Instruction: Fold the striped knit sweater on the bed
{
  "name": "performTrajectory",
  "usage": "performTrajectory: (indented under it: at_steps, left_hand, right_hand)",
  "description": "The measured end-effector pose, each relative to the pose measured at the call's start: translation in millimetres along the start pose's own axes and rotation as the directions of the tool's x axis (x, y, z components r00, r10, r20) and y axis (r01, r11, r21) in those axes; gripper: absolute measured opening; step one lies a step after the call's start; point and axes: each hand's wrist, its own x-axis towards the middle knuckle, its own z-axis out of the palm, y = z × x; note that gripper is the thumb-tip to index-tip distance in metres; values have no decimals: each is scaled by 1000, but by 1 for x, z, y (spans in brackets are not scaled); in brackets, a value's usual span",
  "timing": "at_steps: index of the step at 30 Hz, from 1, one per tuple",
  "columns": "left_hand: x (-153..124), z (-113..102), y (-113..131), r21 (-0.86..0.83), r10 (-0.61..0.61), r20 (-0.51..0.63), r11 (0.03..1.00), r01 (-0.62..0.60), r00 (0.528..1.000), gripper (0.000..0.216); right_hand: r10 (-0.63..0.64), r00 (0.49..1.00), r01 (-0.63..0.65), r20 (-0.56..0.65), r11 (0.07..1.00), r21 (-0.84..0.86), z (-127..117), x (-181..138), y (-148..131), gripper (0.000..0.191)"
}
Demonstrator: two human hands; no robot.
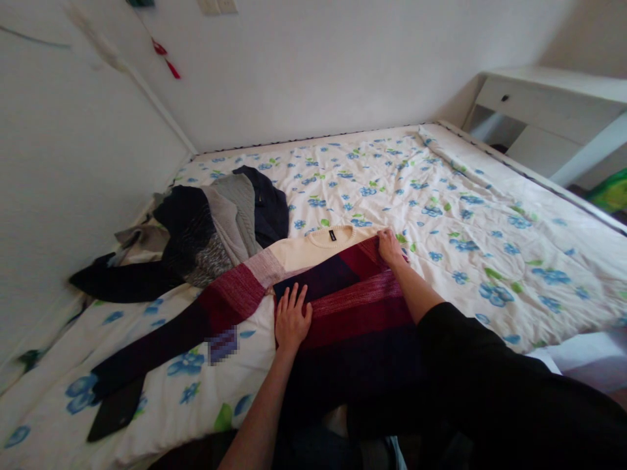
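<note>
A striped sweater [343, 300] in cream, maroon and navy lies flat on the bed, collar toward the wall. My left hand [292, 318] rests flat on its left side, fingers spread, next to the left sleeve [196, 320], which stretches out toward the lower left. My right hand [390, 247] pinches a fold of the sweater at the right shoulder, where the other sleeve is laid across the body.
A pile of dark and grey clothes [206, 228] lies at the left by the wall. The bed has a white quilt with blue flowers [465, 222]. A white desk [553, 117] stands at the right past the bed edge.
</note>
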Motion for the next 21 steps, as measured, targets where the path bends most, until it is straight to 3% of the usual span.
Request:
performTrajectory:
  at_steps: [4, 7, 12, 15, 18, 21]
  left_hand:
    - [1, -1, 1, 6, 7, -4, 1000, -7, 1000, 63]
    - [2, -2, 3, 22, -1, -14, 1000, 1, 1000, 63]
    - [1, 0, 4, 44, -61, -45, 997, 63, 997, 66]
    - [2, 2, 2, 32, -65, -54, 997, 67, 996, 68]
    - [4, 2, 0, -6, -56, -51, 998, 55, 997, 68]
    - [8, -1, -2, -66, -60, -38, 996, 58, 997, 67]
  right_hand:
    - [-79, 994, 79, -77, 997, 0, 32, -23, -5, 66]
    - [-127, 992, 127, 4, 992, 27, 47, -37, 4, 69]
    - [-9, 996, 8, 92, 1000, 19, 43, -50, 41, 78]
    - [-7, 985, 8, 173, 1000, -7, 37, -66, 55, 79]
    - [-46, 974, 51, 223, 999, -18, 37, -102, 59, 82]
    - [-63, 978, 72, 200, 997, -37, 41, -153, 58, 83]
